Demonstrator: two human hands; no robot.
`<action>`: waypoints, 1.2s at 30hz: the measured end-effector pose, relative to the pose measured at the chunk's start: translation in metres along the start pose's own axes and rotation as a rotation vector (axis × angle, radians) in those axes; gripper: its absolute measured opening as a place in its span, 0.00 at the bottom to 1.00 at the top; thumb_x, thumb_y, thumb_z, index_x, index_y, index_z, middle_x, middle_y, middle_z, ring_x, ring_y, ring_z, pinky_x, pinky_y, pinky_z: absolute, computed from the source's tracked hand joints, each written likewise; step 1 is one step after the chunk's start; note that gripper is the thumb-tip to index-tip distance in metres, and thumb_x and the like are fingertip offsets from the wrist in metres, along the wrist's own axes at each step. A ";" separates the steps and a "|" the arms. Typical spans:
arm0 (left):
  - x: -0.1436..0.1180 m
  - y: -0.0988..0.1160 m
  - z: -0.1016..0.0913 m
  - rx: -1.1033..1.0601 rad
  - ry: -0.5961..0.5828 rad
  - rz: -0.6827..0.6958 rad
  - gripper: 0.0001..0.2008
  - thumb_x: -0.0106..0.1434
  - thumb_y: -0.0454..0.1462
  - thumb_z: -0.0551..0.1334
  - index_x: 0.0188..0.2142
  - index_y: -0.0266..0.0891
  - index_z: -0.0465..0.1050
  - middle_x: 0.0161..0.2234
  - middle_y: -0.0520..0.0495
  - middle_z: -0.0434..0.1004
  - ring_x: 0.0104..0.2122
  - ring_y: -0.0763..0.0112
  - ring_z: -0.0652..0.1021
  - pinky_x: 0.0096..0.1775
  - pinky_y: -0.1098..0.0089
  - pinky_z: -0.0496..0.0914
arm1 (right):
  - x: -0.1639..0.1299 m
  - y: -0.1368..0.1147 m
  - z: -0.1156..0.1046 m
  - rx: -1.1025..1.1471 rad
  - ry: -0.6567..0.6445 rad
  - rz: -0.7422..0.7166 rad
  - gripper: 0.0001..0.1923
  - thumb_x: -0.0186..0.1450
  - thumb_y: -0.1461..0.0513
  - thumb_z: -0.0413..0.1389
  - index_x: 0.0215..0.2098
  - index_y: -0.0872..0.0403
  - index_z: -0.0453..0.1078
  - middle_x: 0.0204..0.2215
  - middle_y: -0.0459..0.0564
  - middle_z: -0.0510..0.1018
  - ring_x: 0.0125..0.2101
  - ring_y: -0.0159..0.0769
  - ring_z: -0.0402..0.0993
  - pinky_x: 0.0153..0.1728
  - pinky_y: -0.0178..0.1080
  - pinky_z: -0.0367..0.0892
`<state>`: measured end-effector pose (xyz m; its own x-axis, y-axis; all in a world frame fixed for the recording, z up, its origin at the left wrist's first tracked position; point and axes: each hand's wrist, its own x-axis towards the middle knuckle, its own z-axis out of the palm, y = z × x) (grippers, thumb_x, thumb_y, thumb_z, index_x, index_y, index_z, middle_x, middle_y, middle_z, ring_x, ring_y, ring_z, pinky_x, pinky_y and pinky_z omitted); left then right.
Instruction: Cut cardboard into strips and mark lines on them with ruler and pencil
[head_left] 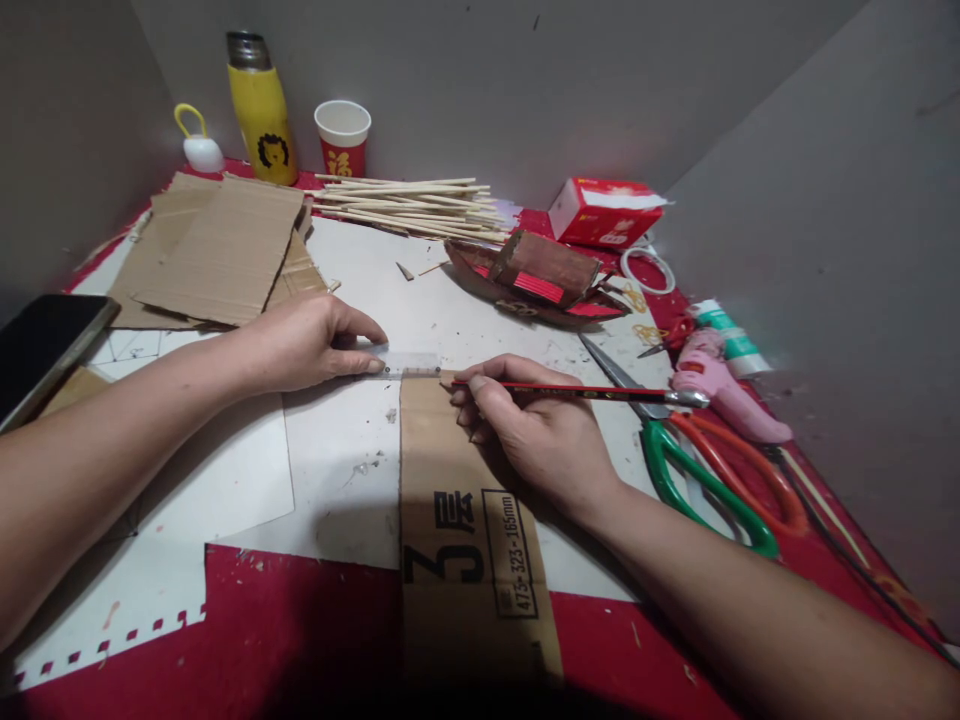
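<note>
The long brown printed cardboard strip (465, 520) is lying flat mid-table, the left hand (307, 340) pressing the clear plastic ruler (401, 365) across its top edge while the right hand (525, 425), fingers pinching the red pencil (570, 392), is marking along it — holding that ruler firmly looks key.

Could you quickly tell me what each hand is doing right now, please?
Left hand: fingers pressing down on the clear ruler.
Right hand: closed on the red pencil, over the cardboard strip.
</note>
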<state>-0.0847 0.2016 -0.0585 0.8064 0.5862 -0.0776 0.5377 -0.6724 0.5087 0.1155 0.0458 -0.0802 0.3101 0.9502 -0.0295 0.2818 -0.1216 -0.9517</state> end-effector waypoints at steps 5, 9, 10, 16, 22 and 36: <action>0.000 0.002 0.000 -0.002 -0.002 -0.019 0.18 0.62 0.48 0.65 0.47 0.44 0.82 0.41 0.48 0.85 0.38 0.63 0.80 0.42 0.66 0.67 | -0.001 -0.001 0.000 0.024 0.001 -0.001 0.08 0.65 0.58 0.56 0.34 0.54 0.74 0.28 0.50 0.79 0.25 0.31 0.73 0.21 0.34 0.68; 0.000 0.000 0.000 0.002 0.006 0.002 0.18 0.62 0.48 0.65 0.47 0.44 0.82 0.42 0.48 0.85 0.40 0.63 0.80 0.42 0.66 0.67 | -0.001 -0.002 0.000 0.009 0.000 0.007 0.08 0.64 0.59 0.56 0.32 0.55 0.74 0.26 0.49 0.79 0.24 0.31 0.73 0.23 0.35 0.69; 0.000 0.000 0.000 -0.003 0.005 0.002 0.18 0.62 0.48 0.65 0.47 0.44 0.81 0.43 0.48 0.85 0.40 0.63 0.80 0.43 0.66 0.67 | -0.001 -0.002 0.000 0.012 0.005 0.006 0.08 0.64 0.59 0.56 0.33 0.55 0.74 0.27 0.49 0.79 0.24 0.31 0.73 0.22 0.34 0.69; 0.000 0.000 0.000 -0.031 -0.014 -0.013 0.17 0.62 0.47 0.64 0.47 0.44 0.82 0.41 0.48 0.85 0.38 0.64 0.80 0.42 0.66 0.67 | -0.001 0.000 -0.001 0.007 -0.006 0.012 0.08 0.65 0.58 0.56 0.33 0.55 0.73 0.27 0.50 0.79 0.24 0.32 0.73 0.23 0.35 0.68; 0.000 0.001 0.001 -0.021 -0.005 -0.008 0.17 0.62 0.48 0.64 0.47 0.45 0.82 0.41 0.50 0.85 0.39 0.64 0.80 0.42 0.68 0.67 | -0.001 -0.002 -0.002 0.036 -0.008 0.016 0.09 0.65 0.58 0.57 0.34 0.55 0.74 0.27 0.50 0.79 0.25 0.32 0.74 0.22 0.35 0.69; -0.001 0.002 -0.003 -0.092 0.017 -0.029 0.18 0.62 0.48 0.63 0.45 0.40 0.81 0.37 0.48 0.84 0.34 0.66 0.79 0.38 0.67 0.68 | -0.006 -0.006 -0.005 0.250 0.025 -0.023 0.08 0.68 0.58 0.58 0.37 0.54 0.75 0.29 0.48 0.80 0.25 0.31 0.76 0.25 0.34 0.73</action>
<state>-0.0850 0.2013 -0.0555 0.7864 0.6126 -0.0795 0.5352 -0.6113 0.5830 0.1168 0.0398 -0.0727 0.3297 0.9441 -0.0023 0.0567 -0.0222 -0.9981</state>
